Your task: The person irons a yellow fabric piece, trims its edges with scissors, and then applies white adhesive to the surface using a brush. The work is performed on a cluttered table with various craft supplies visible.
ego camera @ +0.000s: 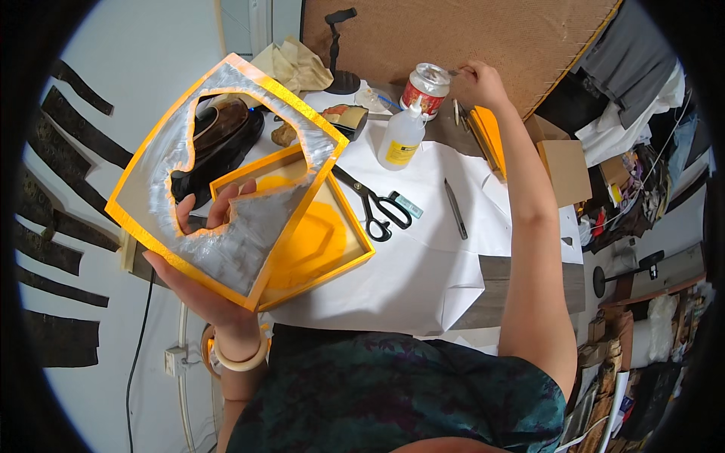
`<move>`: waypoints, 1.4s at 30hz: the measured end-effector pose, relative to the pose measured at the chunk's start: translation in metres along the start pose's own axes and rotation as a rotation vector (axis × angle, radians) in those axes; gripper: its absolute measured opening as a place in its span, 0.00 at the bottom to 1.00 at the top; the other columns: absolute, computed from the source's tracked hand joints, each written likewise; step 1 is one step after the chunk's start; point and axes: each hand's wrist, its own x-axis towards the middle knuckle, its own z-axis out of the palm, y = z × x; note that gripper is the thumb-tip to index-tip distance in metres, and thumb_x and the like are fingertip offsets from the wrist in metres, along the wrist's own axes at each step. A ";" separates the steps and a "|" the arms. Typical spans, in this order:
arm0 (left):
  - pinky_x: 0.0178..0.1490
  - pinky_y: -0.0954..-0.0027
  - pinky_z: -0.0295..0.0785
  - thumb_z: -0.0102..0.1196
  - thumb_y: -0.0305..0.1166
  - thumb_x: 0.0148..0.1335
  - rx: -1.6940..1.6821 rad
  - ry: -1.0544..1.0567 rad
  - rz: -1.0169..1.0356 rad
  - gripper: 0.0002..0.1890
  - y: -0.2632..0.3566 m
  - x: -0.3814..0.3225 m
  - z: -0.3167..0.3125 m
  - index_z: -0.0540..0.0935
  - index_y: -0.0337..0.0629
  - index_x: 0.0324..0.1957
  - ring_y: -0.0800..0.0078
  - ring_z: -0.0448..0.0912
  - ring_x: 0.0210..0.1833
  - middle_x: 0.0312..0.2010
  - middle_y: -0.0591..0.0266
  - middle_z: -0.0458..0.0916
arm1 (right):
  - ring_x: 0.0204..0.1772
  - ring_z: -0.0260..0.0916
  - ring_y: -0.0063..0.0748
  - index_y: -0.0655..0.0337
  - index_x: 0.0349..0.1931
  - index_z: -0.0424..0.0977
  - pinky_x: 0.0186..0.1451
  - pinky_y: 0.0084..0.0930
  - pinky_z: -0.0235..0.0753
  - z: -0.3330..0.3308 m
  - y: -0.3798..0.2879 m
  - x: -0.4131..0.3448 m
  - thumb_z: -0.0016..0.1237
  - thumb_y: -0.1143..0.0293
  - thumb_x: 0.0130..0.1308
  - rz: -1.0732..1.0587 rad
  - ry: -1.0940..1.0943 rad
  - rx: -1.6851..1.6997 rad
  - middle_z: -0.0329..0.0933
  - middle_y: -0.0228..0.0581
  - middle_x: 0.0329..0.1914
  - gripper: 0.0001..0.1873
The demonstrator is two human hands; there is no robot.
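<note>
My left hand [195, 289] holds up a four-sided panel [260, 232] with yellow-orange edges and a grey face. Through its ragged, orange-rimmed cutout, some of my fingertips show. Streaks on the grey face look wet or glossy. Out at the far side, my right hand [484, 82] pinches a thin dark tool [454, 73] at the rim of a jar [425, 96] with a red label; the tool's kind is unclear. Partly behind the panel lies a shallow yellow-edged tray [354, 261] with a yellow shape [308, 243] inside.
White paper [391, 283] covers much of the table. On it are black-handled scissors [374, 198], a small teal packet [409, 205], a grey pen [455, 209] and a squeeze bottle [403, 139]. A dark appliance [243, 136] stands left; yellow sheets [488, 136] and a cardboard box [563, 170] are right.
</note>
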 end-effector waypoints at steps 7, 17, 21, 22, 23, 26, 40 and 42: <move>0.70 0.47 0.64 0.23 0.69 0.70 -0.008 -0.013 -0.023 0.40 -0.003 0.002 0.002 0.67 0.44 0.63 0.39 0.71 0.65 0.57 0.32 0.75 | 0.42 0.81 0.38 0.62 0.45 0.81 0.45 0.30 0.78 -0.032 -0.023 -0.044 0.52 0.74 0.66 0.091 -0.016 0.207 0.82 0.44 0.41 0.09; 0.70 0.42 0.63 0.21 0.70 0.69 -0.233 -0.125 -0.149 0.42 -0.016 0.008 0.012 0.67 0.45 0.64 0.36 0.69 0.67 0.63 0.28 0.68 | 0.26 0.69 0.21 0.67 0.26 0.74 0.25 0.18 0.64 -0.129 -0.195 -0.119 0.54 0.76 0.70 0.273 0.667 1.141 0.73 0.36 0.37 0.11; 0.72 0.41 0.62 0.23 0.71 0.69 -0.159 -0.213 -0.127 0.41 -0.022 0.005 0.012 0.62 0.48 0.67 0.36 0.63 0.71 0.67 0.32 0.64 | 0.16 0.67 0.22 0.63 0.22 0.61 0.16 0.18 0.65 -0.151 -0.323 -0.161 0.50 0.77 0.71 0.092 0.587 1.094 0.71 0.40 0.14 0.17; 0.72 0.40 0.62 0.22 0.72 0.68 -0.101 -0.173 -0.127 0.42 -0.022 0.003 0.017 0.60 0.49 0.68 0.35 0.62 0.72 0.67 0.32 0.63 | 0.18 0.70 0.23 0.67 0.29 0.65 0.19 0.18 0.69 -0.146 -0.335 -0.171 0.51 0.79 0.68 0.025 0.565 1.137 0.74 0.43 0.16 0.09; 0.72 0.40 0.62 0.22 0.72 0.67 -0.125 -0.193 -0.133 0.42 -0.024 0.001 0.019 0.61 0.49 0.67 0.34 0.62 0.71 0.66 0.32 0.63 | 0.19 0.73 0.25 0.68 0.29 0.70 0.21 0.19 0.71 -0.145 -0.351 -0.173 0.53 0.81 0.65 0.005 0.534 1.090 0.77 0.44 0.18 0.07; 0.71 0.39 0.62 0.22 0.73 0.67 -0.156 -0.214 -0.127 0.43 -0.023 -0.006 0.024 0.62 0.48 0.67 0.33 0.62 0.71 0.65 0.31 0.64 | 0.21 0.74 0.27 0.66 0.21 0.71 0.25 0.20 0.72 -0.129 -0.362 -0.177 0.56 0.83 0.59 -0.007 0.425 1.027 0.79 0.41 0.20 0.10; 0.69 0.41 0.64 0.18 0.73 0.67 -0.211 -0.286 -0.108 0.44 -0.021 -0.009 0.023 0.63 0.47 0.66 0.36 0.68 0.67 0.62 0.30 0.69 | 0.16 0.64 0.20 0.64 0.20 0.65 0.19 0.18 0.60 -0.137 -0.356 -0.182 0.53 0.79 0.66 0.085 0.550 0.867 0.72 0.37 0.14 0.15; 0.68 0.43 0.66 0.17 0.74 0.66 -0.247 -0.284 -0.097 0.45 -0.022 -0.010 0.025 0.63 0.46 0.65 0.38 0.71 0.65 0.61 0.29 0.70 | 0.15 0.60 0.19 0.64 0.18 0.66 0.18 0.19 0.57 -0.133 -0.355 -0.178 0.55 0.80 0.63 0.082 0.524 0.786 0.70 0.33 0.12 0.16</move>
